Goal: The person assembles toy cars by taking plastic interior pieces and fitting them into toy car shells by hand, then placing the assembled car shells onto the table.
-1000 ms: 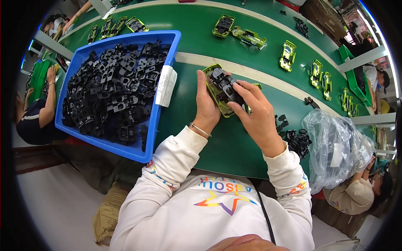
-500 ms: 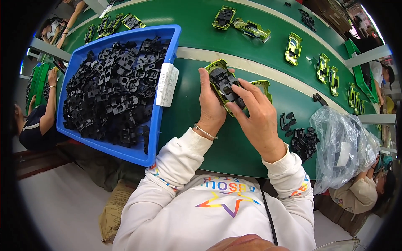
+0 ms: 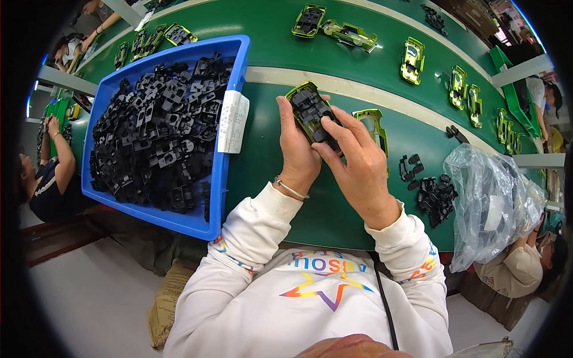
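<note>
A yellow-green toy car body [image 3: 294,94] with a black interior piece [image 3: 313,107] set in it lies tilted between my hands. My left hand [image 3: 298,149] is wrapped round its left side, thumb up along the edge. With fingers bent over the black piece and thumb at the near end, my right hand [image 3: 362,164] grips the car body too. Parts of the car's near end are hidden under those fingers. Just behind my right hand, another yellow-green car body [image 3: 377,122] rests on the green table [image 3: 268,173].
Left of my hands stands a blue bin [image 3: 222,179] heaped with black plastic parts [image 3: 161,125]. Loose black parts [image 3: 434,200] and a clear plastic bag [image 3: 492,203] lie at the right. Several car bodies [image 3: 413,61] sit along the far green strip. Other people work at both sides.
The car body has tipped and shifted slightly left in my hands, showing less of its green rim. My right hand has moved slightly left with it, fingers still on the black piece.
</note>
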A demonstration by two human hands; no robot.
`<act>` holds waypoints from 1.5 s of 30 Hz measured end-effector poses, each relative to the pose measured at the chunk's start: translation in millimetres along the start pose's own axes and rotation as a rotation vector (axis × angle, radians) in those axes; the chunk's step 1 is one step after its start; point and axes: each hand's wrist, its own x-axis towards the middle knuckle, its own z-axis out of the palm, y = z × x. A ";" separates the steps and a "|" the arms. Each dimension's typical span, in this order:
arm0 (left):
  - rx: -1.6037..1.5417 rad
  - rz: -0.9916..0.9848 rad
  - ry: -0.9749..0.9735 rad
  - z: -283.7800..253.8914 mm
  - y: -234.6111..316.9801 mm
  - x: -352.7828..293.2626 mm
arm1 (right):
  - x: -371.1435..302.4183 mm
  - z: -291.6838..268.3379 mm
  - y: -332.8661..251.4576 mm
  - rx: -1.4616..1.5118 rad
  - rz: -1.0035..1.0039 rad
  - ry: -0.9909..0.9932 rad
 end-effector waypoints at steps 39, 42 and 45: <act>0.103 0.002 -0.061 -1.9 -7.0 -1.3 | 8.8 -33.4 -16.0 -0.390 -0.063 -0.364; 0.090 0.024 -0.100 -0.3 -7.8 0.0 | 7.2 -33.8 -16.2 -0.436 -0.103 -0.338; 0.126 0.010 -0.116 -0.7 -7.0 1.1 | 8.7 -34.0 -17.1 -0.453 -0.095 -0.347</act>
